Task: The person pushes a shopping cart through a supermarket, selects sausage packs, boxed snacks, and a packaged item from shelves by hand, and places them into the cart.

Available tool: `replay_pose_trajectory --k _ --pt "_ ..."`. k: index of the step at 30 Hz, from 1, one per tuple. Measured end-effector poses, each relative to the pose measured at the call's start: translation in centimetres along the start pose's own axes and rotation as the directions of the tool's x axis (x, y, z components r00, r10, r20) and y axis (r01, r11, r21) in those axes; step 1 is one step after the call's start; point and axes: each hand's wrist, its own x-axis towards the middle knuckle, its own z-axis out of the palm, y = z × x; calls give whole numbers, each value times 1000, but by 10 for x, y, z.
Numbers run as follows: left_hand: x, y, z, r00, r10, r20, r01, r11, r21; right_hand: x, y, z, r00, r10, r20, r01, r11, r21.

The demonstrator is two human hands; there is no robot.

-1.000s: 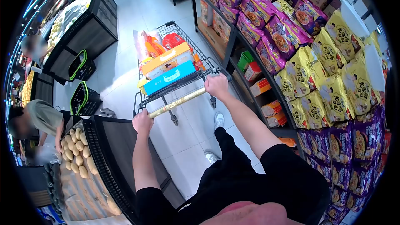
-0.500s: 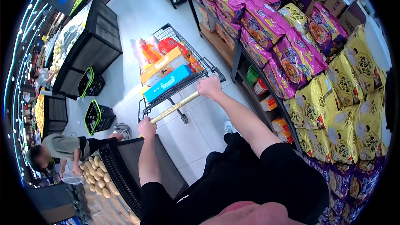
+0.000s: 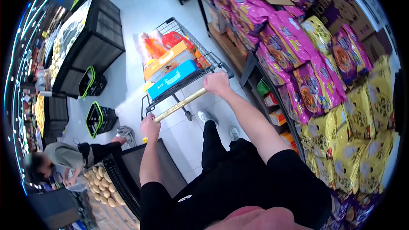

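Note:
My left hand is closed around the left end of the yellowish cart handle. Around the handle's right end wraps my right hand. Ahead of both hands is the wire shopping cart. Nearest the handle in it lies a blue box, with an orange and white box just beyond. Red packaging and an orange bag lie farther forward in the cart.
Pink and purple packs and yellow packs are stacked on the right. At left, a person leans by a bin of potatoes. Two green-rimmed black baskets stand on the floor near a produce stand.
The stacked packs at right have shifted closer and lower in view. A foot now shows ahead of my body. Both hands remain on the handle, and the person at left has lowered in view.

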Motion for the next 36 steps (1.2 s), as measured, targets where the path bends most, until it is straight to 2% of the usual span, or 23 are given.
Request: replay_pose_trajectory --k 5,7,10,11,13,14,15,17,18,19,21,23,25,28,36 --pt "40 0 18 996 -11 -88 10 1000 -15 41 3 -4 998 5 -55 -7 1000 -21" --pt "58 -1 24 993 -19 -119 15 999 -32 61 5 -7 1000 17 -9 -18 999 -36" --pt "92 -11 37 976 33 -213 -58 992 -116 101 -1 -13 979 103 177 -93 994 -66" --pt "103 -11 42 977 17 -211 -46 990 -132 115 0 -15 978 100 183 -86 993 -84" --pt "124 -14 43 984 19 -177 -47 987 -154 141 -2 -17 941 153 301 -120 985 -126" --pt "135 -15 44 985 7 -172 -35 986 -164 158 -2 -21 895 193 401 -143 978 -150" --pt "146 -12 42 988 11 -153 -37 985 -169 175 0 -20 892 192 408 -136 977 -162" --pt "169 -17 41 991 32 -131 -55 982 -181 202 0 -19 824 222 521 -135 971 -199" --pt "183 -20 42 991 43 -126 -68 977 -200 216 -8 -28 772 273 574 -190 961 -202" --pt "195 -22 44 991 56 -121 -81 973 -218 231 -12 -31 775 295 558 -210 954 -213" --pt "213 -30 54 991 69 -112 -91 974 -208 249 -15 -30 701 287 653 -156 955 -252" --pt "230 -36 59 991 71 -112 -95 971 -220 256 -20 -30 724 294 624 -176 953 -245" --pt "247 -40 58 990 69 -119 -95 969 -226 263 -24 -25 828 271 490 -200 961 -193" --pt "273 -50 64 989 96 -114 -122 960 -251 278 -26 -16 888 268 373 -208 959 -193" --pt "322 -55 74 987 86 -136 -119 961 -251 324 -21 -11 907 268 325 -223 960 -170"
